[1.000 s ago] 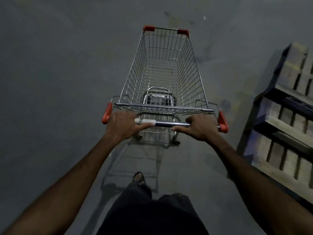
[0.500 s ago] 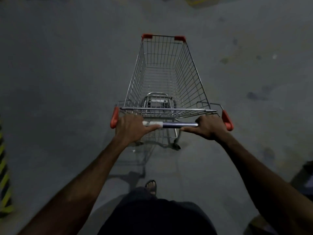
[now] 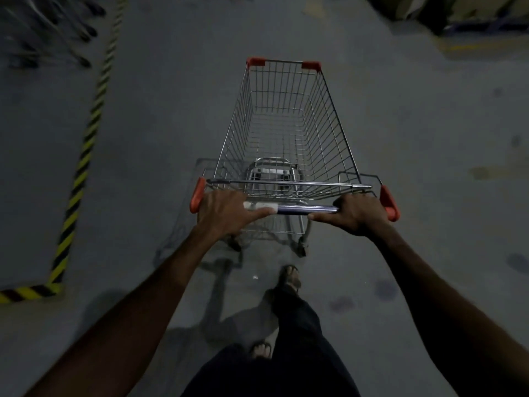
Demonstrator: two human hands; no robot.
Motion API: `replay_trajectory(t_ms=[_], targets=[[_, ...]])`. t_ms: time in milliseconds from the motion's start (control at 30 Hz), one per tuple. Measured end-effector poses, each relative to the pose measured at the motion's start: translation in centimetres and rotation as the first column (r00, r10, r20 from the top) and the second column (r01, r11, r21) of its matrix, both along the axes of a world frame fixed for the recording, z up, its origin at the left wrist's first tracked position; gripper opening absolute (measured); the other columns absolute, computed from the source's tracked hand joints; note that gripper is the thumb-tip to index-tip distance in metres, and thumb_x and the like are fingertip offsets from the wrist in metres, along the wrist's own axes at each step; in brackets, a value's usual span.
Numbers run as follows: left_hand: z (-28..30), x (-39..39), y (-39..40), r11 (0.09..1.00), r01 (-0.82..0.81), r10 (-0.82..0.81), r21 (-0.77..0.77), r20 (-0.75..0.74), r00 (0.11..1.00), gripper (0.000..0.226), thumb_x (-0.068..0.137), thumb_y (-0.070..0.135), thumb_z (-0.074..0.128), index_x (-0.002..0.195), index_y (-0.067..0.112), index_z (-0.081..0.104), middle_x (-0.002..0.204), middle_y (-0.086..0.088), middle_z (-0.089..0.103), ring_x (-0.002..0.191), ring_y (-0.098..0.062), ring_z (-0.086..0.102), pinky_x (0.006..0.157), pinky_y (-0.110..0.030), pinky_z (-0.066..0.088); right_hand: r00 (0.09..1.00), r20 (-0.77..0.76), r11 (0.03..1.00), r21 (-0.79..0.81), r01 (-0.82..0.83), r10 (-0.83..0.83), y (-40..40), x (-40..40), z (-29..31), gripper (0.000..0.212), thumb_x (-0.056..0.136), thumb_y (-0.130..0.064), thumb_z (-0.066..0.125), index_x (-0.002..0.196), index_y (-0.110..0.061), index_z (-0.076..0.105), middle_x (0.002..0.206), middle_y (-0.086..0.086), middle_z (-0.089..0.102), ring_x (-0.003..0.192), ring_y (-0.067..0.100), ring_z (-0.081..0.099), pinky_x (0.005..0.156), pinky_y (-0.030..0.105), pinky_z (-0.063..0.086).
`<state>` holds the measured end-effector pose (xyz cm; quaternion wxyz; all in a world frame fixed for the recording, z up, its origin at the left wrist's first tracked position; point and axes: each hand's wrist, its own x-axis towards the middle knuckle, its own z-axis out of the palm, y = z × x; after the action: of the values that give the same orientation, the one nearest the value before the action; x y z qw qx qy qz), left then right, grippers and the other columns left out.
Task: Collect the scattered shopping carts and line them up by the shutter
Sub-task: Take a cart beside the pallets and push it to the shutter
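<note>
An empty wire shopping cart [image 3: 283, 133] with red corner caps stands on the grey floor straight ahead of me. Its handle bar [image 3: 303, 209] runs across between red end caps. My left hand [image 3: 226, 210] grips the bar's left end, thumb along the bar. My right hand [image 3: 357, 212] grips the right end beside the red cap. The folded child seat shows inside the basket near the handle. Blurred metal shapes at the top left [image 3: 48, 27] may be other carts; I cannot tell. No shutter is in view.
A yellow and black striped floor line [image 3: 86, 150] runs down the left and turns at the lower left corner. Stacked goods [image 3: 458, 12] sit at the top right. Bare concrete floor [image 3: 429, 124] lies ahead and to the right. My sandalled feet are below the cart.
The cart and I have rolled on and turned: the wooden pallets on the right are gone from view, and the striped floor line has come well into view on the left. Both hands keep their grip.
</note>
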<state>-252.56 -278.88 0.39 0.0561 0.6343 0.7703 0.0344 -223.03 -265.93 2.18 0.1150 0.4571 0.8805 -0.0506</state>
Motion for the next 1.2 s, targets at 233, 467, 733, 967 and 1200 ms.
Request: replay_trajectory(t_ms=[233, 467, 733, 967, 1200], targets=[[0.7, -5.0, 8.1, 0.982, -0.183, 0.183, -0.045, -0.007, 0.983, 0.092, 0.071, 0.109, 0.028, 0.060, 0.021, 0.055, 0.061, 0.007, 0.060, 0.063, -0.013, 0.062, 0.087, -0.036, 0.049, 0.985, 0.001, 0.982, 0.075, -0.174, 0.175, 12.4, -7.4, -1.0, 0.102, 0.062, -0.113, 0.015, 0.060, -0.022, 0.061, 0.062, -0.001, 0.059, 0.069, 0.027, 0.064, 0.073, 0.038, 0.052], [0.3, -9.7, 15.2, 0.955, -0.294, 0.294, -0.042, -0.002, 0.956, 0.096, 0.069, 0.111, 0.021, 0.064, 0.023, 0.059, 0.059, 0.010, 0.059, 0.059, -0.010, 0.061, 0.079, -0.032, 0.049, 0.961, 0.019, 0.960, 0.057, -0.275, 0.274, 22.5, -14.1, -0.5, 0.107, 0.058, -0.114, 0.011, 0.062, -0.021, 0.063, 0.057, -0.004, 0.052, 0.060, 0.024, 0.052, 0.066, 0.035, 0.043], [0.8, -16.1, 21.9, 0.892, -0.433, 0.430, -0.129, -0.050, 0.901, 0.100, 0.067, 0.112, 0.018, 0.069, 0.022, 0.063, 0.063, 0.009, 0.062, 0.061, -0.008, 0.062, 0.100, -0.039, 0.050, 0.934, 0.028, 0.934, 0.032, -0.357, 0.356, 31.3, -22.9, -0.6, 0.100, 0.062, -0.112, 0.020, 0.063, -0.022, 0.062, 0.061, -0.005, 0.056, 0.060, 0.022, 0.057, 0.060, 0.032, 0.042], [0.6, -25.2, 27.8, 0.841, -0.519, 0.513, -0.156, -0.079, 0.855, 0.108, 0.061, 0.114, 0.011, 0.088, 0.032, 0.074, 0.085, 0.011, 0.073, 0.086, -0.011, 0.071, 0.124, -0.052, 0.013, 0.896, 0.034, 0.893, 0.078, -0.444, 0.443, 38.8, -33.2, -1.2, 0.106, 0.059, -0.114, 0.008, 0.066, -0.023, 0.064, 0.060, -0.006, 0.055, 0.057, 0.018, 0.054, 0.059, 0.031, 0.042], [1.3, -34.6, 32.6, 0.846, -0.525, 0.519, -0.097, -0.078, 0.851, 0.093, 0.074, 0.107, 0.024, 0.064, 0.023, 0.063, 0.063, 0.009, 0.066, 0.058, -0.005, 0.057, 0.097, -0.040, 0.052, 0.884, 0.034, 0.882, 0.065, -0.467, 0.466, 45.0, -44.9, -1.1, 0.106, 0.058, -0.114, 0.008, 0.062, -0.022, 0.060, 0.059, -0.005, 0.055, 0.062, 0.022, 0.061, 0.066, 0.033, 0.053]])
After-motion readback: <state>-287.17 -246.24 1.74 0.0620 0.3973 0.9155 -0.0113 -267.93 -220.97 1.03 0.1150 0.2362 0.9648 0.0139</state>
